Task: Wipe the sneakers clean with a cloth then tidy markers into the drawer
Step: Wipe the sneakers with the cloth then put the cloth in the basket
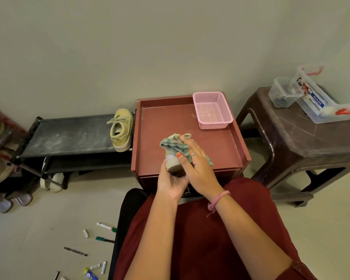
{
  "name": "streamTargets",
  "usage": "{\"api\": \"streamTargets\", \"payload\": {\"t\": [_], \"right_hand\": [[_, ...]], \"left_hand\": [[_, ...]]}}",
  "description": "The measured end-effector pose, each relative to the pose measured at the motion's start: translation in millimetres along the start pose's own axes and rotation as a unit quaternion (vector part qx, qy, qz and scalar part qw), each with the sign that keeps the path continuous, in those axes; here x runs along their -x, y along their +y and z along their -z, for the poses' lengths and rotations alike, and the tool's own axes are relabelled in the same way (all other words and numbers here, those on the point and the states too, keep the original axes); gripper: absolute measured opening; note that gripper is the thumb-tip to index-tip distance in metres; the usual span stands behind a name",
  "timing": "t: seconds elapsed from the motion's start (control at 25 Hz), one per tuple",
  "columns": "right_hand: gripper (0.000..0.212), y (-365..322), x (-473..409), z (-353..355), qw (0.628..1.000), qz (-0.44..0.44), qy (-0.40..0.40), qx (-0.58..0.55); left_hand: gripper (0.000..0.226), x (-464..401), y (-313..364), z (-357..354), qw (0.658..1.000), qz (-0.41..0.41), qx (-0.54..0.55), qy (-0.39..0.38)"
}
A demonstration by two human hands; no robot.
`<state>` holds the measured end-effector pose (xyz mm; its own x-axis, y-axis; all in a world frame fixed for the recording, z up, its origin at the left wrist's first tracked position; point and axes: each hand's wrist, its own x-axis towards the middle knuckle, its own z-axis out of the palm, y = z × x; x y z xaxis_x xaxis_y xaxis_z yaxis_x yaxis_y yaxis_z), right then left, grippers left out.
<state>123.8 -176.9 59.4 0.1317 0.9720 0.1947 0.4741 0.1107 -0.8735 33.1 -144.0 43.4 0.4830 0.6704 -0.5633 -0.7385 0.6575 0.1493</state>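
My left hand (171,181) grips the heel of a pale yellow sneaker (173,165) held above the front of the reddish-brown drawer cabinet (150,126). My right hand (196,160) presses a green striped cloth (173,145) over the top of that sneaker, fingers curled on the cloth, so most of the shoe is hidden. The second yellow sneaker (121,131) lies on the black shoe rack (69,136) to the left. Several markers (106,227) are scattered on the floor at lower left. The cabinet's drawer front is mostly hidden behind my arms.
A pink mesh basket (212,110) sits at the cabinet top's back right. A dark brown plastic stool (297,138) on the right carries clear plastic boxes (315,98). More shoes (55,181) lie under and left of the rack. A wall stands behind.
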Motion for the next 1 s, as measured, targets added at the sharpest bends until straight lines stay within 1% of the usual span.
{"api": "streamTargets", "payload": {"t": [0.08, 0.12, 0.2, 0.28, 0.36, 0.4, 0.44, 0.48, 0.52, 0.56, 0.6, 0.64, 0.72, 0.76, 0.8, 0.84, 0.88, 0.92, 0.96, 1.0], "right_hand": [[0.037, 1.8, -8.0, -2.2, 0.995, -0.030, 0.008, -0.098], [0.032, 2.4, -11.8, -2.4, 0.987, -0.061, 0.009, -0.149], [0.021, 0.7, -18.2, 1.7, 0.961, -0.153, 0.002, -0.228], [0.018, -3.4, -23.4, 4.5, 0.941, -0.216, -0.023, -0.259], [0.022, -13.9, -26.5, -2.7, 0.941, -0.218, -0.046, -0.255], [0.027, -19.8, -24.5, -7.6, 0.956, -0.193, -0.063, -0.212], [0.033, -23.7, -21.8, -13.1, 0.978, -0.145, -0.081, -0.128], [0.039, -25.5, -18.1, -17.6, 0.991, -0.086, -0.097, -0.027], [0.043, -23.8, -16.6, -19.5, 0.994, -0.033, -0.100, 0.041], [0.044, -21.8, -17.5, -18.5, 0.994, -0.002, -0.098, 0.058], [0.044, -19.3, -20.9, -16.0, 0.995, -0.004, -0.089, 0.037], [0.043, -17.0, -27.4, -14.3, 0.997, -0.034, -0.075, -0.011], [0.036, -16.3, -45.7, -9.8, 0.983, -0.149, -0.038, -0.099], [0.037, -18.8, -54.3, -6.1, 0.973, -0.197, -0.024, -0.120], [0.038, -21.8, -58.2, -4.0, 0.968, -0.215, -0.020, -0.129], [0.037, -25.5, -57.2, -4.0, 0.970, -0.202, -0.021, -0.130], [0.033, -27.0, -51.9, -6.5, 0.981, -0.164, -0.024, -0.101], [0.032, -26.3, -43.1, -11.5, 0.994, -0.105, -0.029, -0.027], [0.035, -26.4, -31.9, -17.5, 0.995, -0.042, -0.038, 0.083], [0.041, -25.3, -21.5, -24.4, 0.980, 0.013, -0.038, 0.197]], "left_hand": [[0.041, 4.0, 3.3, -3.4, 1.000, 0.012, 0.004, 0.022], [0.042, 5.5, 5.3, -3.3, 0.999, 0.020, 0.009, 0.036], [0.046, 8.6, 8.6, -0.3, 0.996, 0.048, 0.034, 0.067], [0.049, 9.3, 12.3, 5.2, 0.993, 0.062, 0.051, 0.089], [0.047, 7.7, 15.2, 6.8, 0.991, 0.063, 0.056, 0.102], [0.044, 7.6, 15.6, 7.0, 0.992, 0.056, 0.053, 0.097], [0.042, 8.5, 16.0, 6.0, 0.994, 0.048, 0.046, 0.082], [0.043, 10.0, 16.2, 5.0, 0.996, 0.045, 0.041, 0.065], [0.045, 12.3, 17.0, 3.3, 0.997, 0.048, 0.039, 0.050], [0.045, 14.6, 18.8, 0.0, 0.997, 0.051, 0.037, 0.041], [0.043, 14.6, 20.5, -2.6, 0.997, 0.052, 0.033, 0.045], [0.040, 11.6, 21.3, -4.1, 0.996, 0.055, 0.035, 0.059], [0.036, 9.2, 20.6, -8.6, 0.991, 0.069, 0.050, 0.103], [0.035, 7.5, 19.0, -7.8, 0.989, 0.072, 0.056, 0.119], [0.035, 6.5, 18.0, -5.6, 0.988, 0.074, 0.059, 0.125], [0.035, 5.3, 16.5, -4.9, 0.988, 0.075, 0.057, 0.124], [0.033, 3.9, 16.1, -4.7, 0.988, 0.071, 0.043, 0.128], [0.030, 2.7, 14.4, -4.4, 0.991, 0.053, 0.019, 0.121], [0.037, 0.8, 10.6, -3.4, 0.994, 0.019, -0.005, 0.112], [0.047, -0.8, 8.4, -3.6, 0.996, -0.014, -0.024, 0.088]]}}
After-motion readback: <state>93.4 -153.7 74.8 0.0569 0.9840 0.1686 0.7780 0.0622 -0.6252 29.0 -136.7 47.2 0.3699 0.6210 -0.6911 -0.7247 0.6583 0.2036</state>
